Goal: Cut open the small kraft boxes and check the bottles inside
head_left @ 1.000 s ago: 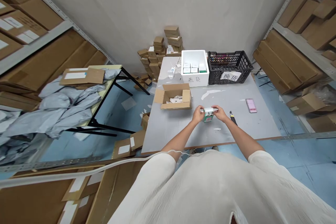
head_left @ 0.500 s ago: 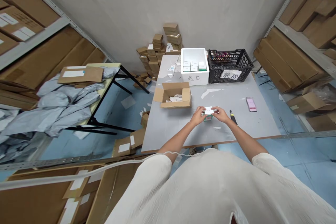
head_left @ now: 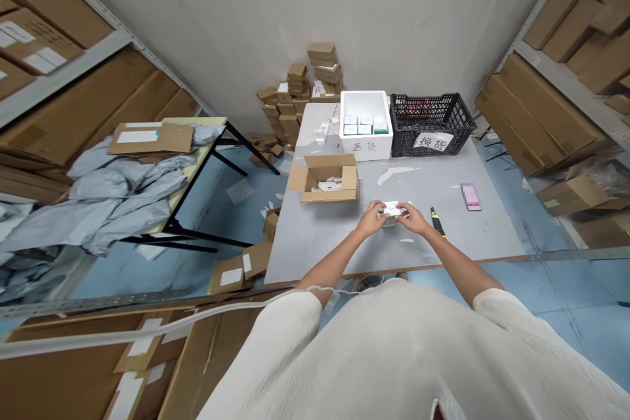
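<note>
Between my two hands, near the front of the grey table (head_left: 315, 236), is a small white and green box (head_left: 392, 210). The fingers of my left hand (head_left: 372, 218) close on its left side. On the opposite side, my right hand (head_left: 413, 217) grips it as well. My fingers cover parts of the box's sides. A black and yellow utility knife (head_left: 437, 222) lies just right of my right hand. To the left of my left hand stands an open cardboard box (head_left: 327, 197) with white papers or packets inside.
At the back of the table stand a white foam bin (head_left: 367, 148) holding several small white and green boxes, and a black plastic crate (head_left: 460, 134). A pink phone-like object (head_left: 471, 197) lies at right. Grey parcels (head_left: 108, 190) cover a side table; stacked cartons (head_left: 322, 72) lean by the wall.
Both hands keep hold of the small box at nearly the same spot. My right fingers have shifted slightly; nothing else visibly moves.
</note>
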Available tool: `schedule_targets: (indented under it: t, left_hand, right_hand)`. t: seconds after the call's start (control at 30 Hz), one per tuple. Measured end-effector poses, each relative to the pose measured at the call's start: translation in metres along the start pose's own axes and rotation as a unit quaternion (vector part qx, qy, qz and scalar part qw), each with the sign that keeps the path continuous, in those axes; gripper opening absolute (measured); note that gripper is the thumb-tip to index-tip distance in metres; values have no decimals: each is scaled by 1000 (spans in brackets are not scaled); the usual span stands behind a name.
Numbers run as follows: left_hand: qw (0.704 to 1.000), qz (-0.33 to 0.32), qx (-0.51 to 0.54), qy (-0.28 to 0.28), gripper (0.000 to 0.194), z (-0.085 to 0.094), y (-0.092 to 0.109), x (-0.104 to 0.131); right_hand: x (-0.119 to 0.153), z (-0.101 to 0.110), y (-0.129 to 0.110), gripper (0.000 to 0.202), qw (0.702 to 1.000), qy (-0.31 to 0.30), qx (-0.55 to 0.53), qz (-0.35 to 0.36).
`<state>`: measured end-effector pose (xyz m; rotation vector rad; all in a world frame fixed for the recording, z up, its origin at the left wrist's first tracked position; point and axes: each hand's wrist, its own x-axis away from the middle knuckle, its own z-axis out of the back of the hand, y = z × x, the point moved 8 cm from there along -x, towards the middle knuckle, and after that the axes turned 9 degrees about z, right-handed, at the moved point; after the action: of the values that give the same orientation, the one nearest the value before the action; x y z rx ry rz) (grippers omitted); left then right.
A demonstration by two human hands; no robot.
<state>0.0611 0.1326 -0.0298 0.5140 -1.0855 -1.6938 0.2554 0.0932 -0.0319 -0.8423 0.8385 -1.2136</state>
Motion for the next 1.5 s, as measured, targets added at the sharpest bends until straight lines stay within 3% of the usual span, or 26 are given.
schedule_targets:
  t: [0.17,0.3,0.47,0.8,0.93,1.1,1.3,1.5]
  left_hand:
    - [1000,14,-20,5,33,1,2,1]
    - [999,29,-24,-2,34,0,4,0]
    - [1000,7,-2,-7,35,-1,6,6]
    - [1000,5,-8,-11,30,27,-19,19]
    - [1000,2,-1,-31,30,32,-20,16]
    - [999,-7,5,-53,32,27,-14,14]
    - [998,-34,16,-52,29,27,4,3]
    - [998,-50,21,-12,31,55,23,-22]
  right_hand:
    - [2,1,-11,37,994,-31,99,21]
    - [-5,1,-27,37,971,-75,221,44]
    - [-17,-7,-46,37,952,-136,268,58]
    - [-20,-2,-76,34,921,-163,354,14]
    - [-27,24,-97,33,927,-99,360,18]
    - [-57,77,-143,32,926,5,371,67]
    - [-126,135,-188,33,903,79,397,141]
    - [-201,159,-189,32,895,117,393,173]
